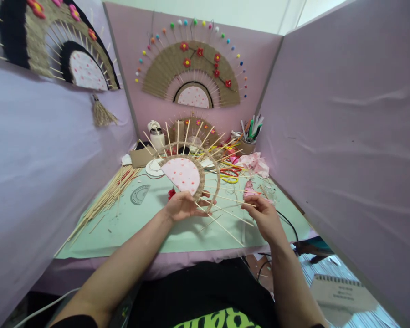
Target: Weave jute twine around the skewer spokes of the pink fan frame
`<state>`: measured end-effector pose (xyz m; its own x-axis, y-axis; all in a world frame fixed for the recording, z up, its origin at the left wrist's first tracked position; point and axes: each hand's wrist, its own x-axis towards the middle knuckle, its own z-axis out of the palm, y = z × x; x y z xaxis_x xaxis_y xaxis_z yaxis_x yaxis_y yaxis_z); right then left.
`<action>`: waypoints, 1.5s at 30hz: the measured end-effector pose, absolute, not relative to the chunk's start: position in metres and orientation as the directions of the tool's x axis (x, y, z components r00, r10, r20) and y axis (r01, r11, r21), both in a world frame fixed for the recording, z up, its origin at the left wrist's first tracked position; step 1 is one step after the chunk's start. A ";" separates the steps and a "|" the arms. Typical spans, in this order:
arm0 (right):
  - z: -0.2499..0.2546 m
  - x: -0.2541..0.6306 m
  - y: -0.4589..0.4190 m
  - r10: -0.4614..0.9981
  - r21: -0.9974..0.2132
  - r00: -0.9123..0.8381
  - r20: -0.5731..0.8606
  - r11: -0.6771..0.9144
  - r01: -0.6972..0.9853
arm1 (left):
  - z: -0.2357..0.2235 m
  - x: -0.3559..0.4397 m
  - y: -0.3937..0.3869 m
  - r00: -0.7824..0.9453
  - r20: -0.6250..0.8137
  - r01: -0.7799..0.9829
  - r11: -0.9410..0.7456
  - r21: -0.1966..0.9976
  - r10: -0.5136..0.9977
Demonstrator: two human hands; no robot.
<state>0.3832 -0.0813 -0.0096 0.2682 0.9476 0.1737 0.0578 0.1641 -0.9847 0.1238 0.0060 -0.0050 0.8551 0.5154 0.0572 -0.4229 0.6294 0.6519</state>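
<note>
A half-made fan (201,175) of bare bamboo sticks is held up in front of me, tilted over the table. Its pink spotted half-disc (182,175) has a woven twine border, and a separate thin twine ring (219,182) circles farther out on the sticks. My left hand (186,206) grips the fan at its lower edge, fingers behind and between the sticks. On the right, my right hand (259,212) is closed in a pinch by the lower stick tips. A thin strand of twine (230,207) appears to run to its fingertips, and one stick crosses them.
Loose bamboo sticks (104,200) lie on the left beside a clear protractor (140,194). At the back are a white bottle (156,136), yellow-handled scissors (229,176), a tool holder (248,146) and pink fabric (254,163). A finished fan (194,68) hangs on the back panel.
</note>
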 end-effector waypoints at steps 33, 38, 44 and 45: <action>-0.030 0.337 -0.050 0.891 -0.976 0.401 0.213 0.209 0.055 | -0.011 0.128 0.002 0.958 0.043 -0.245 0.733 0.634 0.283; -0.029 0.339 -0.050 0.868 -0.979 0.455 0.200 0.195 0.059 | -0.006 0.130 -0.001 0.939 0.059 -0.294 0.706 0.644 0.338; -0.025 0.344 -0.054 0.877 -0.984 0.448 0.175 0.170 0.052 | -0.005 0.129 0.000 0.924 0.057 -0.323 0.693 0.645 0.378; -0.025 0.346 -0.055 0.880 -0.984 0.441 0.176 0.170 0.054 | -0.005 0.129 0.000 0.922 0.058 -0.328 0.693 0.642 0.383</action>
<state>0.3456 -0.0545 -0.0252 0.4412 0.8800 0.1760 0.0538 0.1699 -0.9840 0.1292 0.0005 -0.0049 0.9218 0.3833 0.0580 -0.3284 0.6926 0.6422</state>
